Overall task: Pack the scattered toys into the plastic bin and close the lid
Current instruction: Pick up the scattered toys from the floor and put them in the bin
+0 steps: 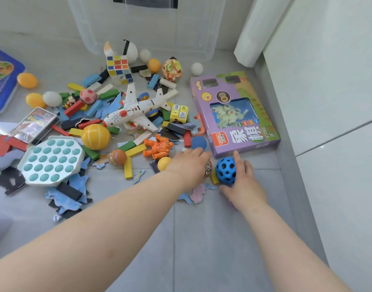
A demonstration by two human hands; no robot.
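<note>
Blue ball [225, 169] sits in right grip [245, 184]; left grip [188, 165] clasps patterned ball [208, 167].

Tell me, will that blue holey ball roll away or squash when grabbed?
Round, the blue ball likely rolls on the smooth floor if nudged. Its many holes suggest light, probably squashy material, offering easy grip.

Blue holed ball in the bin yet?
No, the blue ball is on the floor, gripped by the right hand, outside the bin.
</note>
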